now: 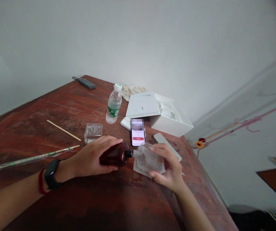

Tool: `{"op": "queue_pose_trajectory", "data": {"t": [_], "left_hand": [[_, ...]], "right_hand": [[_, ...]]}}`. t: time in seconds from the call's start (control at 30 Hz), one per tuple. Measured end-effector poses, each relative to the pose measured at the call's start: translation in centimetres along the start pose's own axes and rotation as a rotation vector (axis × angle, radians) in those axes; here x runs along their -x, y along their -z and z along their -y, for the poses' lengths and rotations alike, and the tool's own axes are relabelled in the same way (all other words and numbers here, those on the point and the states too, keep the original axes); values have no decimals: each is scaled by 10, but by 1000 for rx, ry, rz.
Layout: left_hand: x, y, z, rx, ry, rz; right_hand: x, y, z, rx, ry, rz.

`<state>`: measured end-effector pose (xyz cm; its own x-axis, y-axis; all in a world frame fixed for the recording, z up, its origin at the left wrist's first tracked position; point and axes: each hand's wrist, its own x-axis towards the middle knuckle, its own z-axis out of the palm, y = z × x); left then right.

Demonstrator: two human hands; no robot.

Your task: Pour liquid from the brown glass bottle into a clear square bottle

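Note:
My left hand (97, 157) is wrapped around a dark brown bottle (116, 154), tipped on its side with its black neck pointing right. My right hand (168, 165) grips a clear square glass bottle (149, 160), also tilted, its neck facing left. The two necks meet; whether one sits inside the other I cannot tell. Droplets cling to the clear glass, and a small wet patch (130, 179) shows on the table beneath. Left of the brown bottle stands a clear square container (93, 132). Just behind the bottles a lit phone (137, 133) is propped up.
On the wooden table (80, 208) are a water bottle (114, 104), an open white box (174, 120), a grey flat device (168, 146), a thin stick (63, 130), wrapped sticks (32, 159), a dark power bank (86, 83) and a crumpled cloth (132, 92). A wall borders the right edge.

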<state>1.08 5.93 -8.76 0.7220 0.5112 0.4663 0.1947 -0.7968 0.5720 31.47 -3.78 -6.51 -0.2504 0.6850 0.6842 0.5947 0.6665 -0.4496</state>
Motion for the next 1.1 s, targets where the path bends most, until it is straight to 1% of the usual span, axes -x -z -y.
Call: {"op": "queue_pose_trajectory", "data": {"t": [0.27,0.53,0.83,1.1], "left_hand": [[0,0,0,6,-2,-1],[1,-2,1,4,-7,-16],[0,0,-2,11,23,-1],[0,-1,0,10,1,-10]], "right_hand": [[0,0,0,-1,-1,12],[-1,-1,0,3,5,-15],[0,-1,-1,6,-4,-19],[-1,-2,1,18,-3,-25]]}}
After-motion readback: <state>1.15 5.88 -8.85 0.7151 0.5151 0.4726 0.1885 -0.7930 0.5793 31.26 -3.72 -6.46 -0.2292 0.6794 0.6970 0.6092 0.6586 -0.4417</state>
